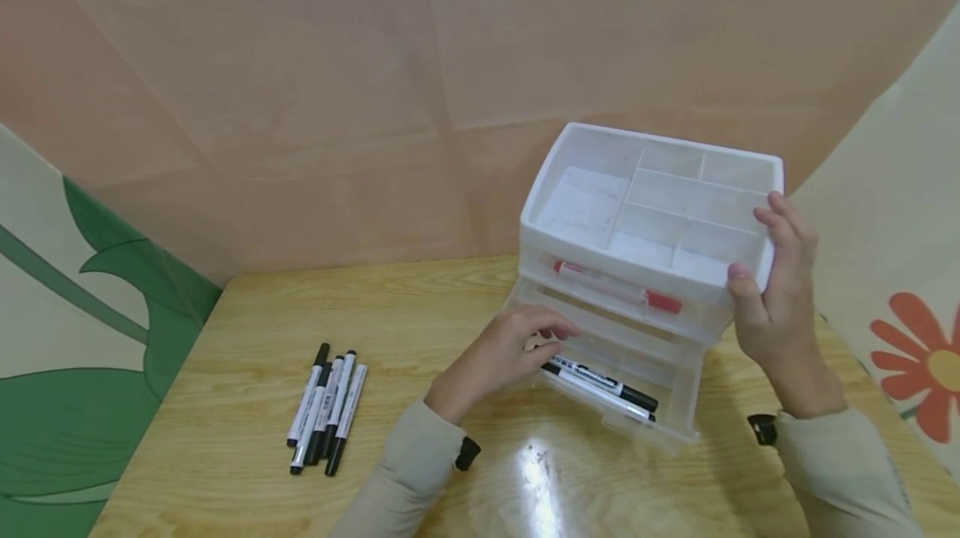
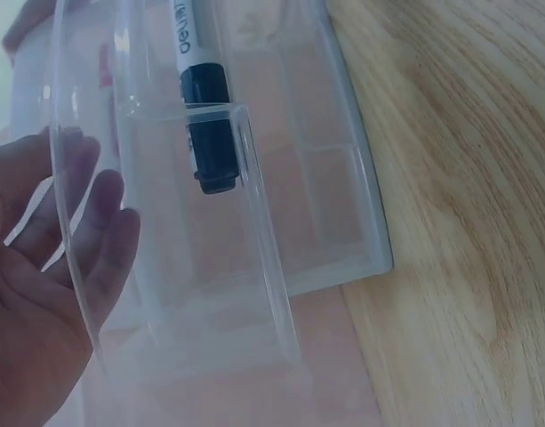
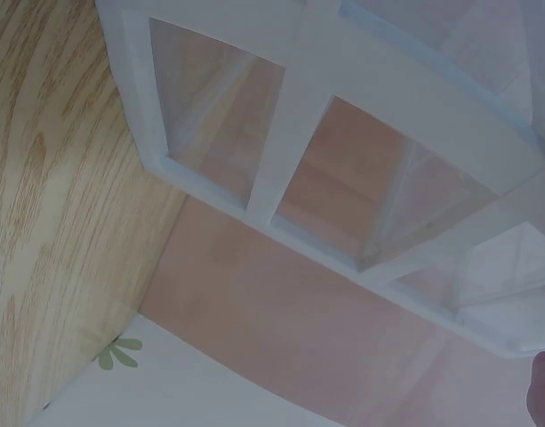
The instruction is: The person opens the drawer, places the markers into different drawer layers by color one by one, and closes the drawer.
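Observation:
A white plastic desk organizer (image 1: 652,225) with a compartmented top stands at the back right of a wooden table, its lower clear drawer (image 1: 678,392) pulled out toward me. Black-capped markers (image 1: 600,379) lie in that drawer, and a red marker (image 1: 618,286) shows through the closed drawer above. My left hand (image 1: 510,350) is at the left part of the open drawer, its fingers loosely bent and holding nothing; in the left wrist view they overlap the clear drawer wall. With thumb at the front rim and fingers along the side, my right hand (image 1: 780,296) grips the organizer's top right corner.
Several black-and-white markers (image 1: 327,409) lie in a bunch on the left of the wooden table (image 1: 420,313). A pinkish-brown cloth (image 1: 300,104) hangs behind the table, with leaf and flower prints on the panels at both sides.

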A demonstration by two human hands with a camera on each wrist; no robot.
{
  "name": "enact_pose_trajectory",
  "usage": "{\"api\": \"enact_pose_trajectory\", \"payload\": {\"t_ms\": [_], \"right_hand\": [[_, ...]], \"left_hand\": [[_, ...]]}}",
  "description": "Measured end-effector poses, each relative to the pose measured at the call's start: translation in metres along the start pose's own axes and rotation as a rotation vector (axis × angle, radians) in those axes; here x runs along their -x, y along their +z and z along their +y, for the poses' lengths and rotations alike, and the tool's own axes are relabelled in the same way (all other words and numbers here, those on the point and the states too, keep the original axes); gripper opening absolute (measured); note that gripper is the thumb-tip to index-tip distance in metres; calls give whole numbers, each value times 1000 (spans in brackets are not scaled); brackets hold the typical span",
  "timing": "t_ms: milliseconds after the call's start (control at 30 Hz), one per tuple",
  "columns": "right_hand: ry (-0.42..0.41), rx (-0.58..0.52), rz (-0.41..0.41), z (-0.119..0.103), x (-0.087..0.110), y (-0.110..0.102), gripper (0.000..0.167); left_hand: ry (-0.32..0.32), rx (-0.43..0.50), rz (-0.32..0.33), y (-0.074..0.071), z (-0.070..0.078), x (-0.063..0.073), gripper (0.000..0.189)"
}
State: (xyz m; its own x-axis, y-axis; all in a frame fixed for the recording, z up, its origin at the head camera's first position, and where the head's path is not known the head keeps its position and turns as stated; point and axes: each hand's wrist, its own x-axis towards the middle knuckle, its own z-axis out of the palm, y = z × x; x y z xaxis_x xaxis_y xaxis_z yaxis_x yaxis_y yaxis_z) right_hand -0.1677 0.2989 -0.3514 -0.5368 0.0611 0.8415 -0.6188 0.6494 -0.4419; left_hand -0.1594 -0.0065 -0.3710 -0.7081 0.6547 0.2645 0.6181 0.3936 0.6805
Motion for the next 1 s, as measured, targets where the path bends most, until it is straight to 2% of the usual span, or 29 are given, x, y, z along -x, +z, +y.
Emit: {"api": "enact_pose_trajectory", "payload": {"t_ms": [167, 500, 867, 1000], "right_hand": [[-4, -3, 6, -1, 1, 1, 74], [7, -6, 6, -2, 2, 1, 73], [6, -17, 5, 0, 5, 4, 74], [2, -15, 10, -3, 4, 6, 75]], "left_hand": [[79, 30, 51, 0, -3, 6, 22], [79, 48, 97, -5, 0, 23, 22], [-3, 52, 113, -6, 6, 37, 20], [-22, 42, 141, -8, 7, 41, 20]]}}
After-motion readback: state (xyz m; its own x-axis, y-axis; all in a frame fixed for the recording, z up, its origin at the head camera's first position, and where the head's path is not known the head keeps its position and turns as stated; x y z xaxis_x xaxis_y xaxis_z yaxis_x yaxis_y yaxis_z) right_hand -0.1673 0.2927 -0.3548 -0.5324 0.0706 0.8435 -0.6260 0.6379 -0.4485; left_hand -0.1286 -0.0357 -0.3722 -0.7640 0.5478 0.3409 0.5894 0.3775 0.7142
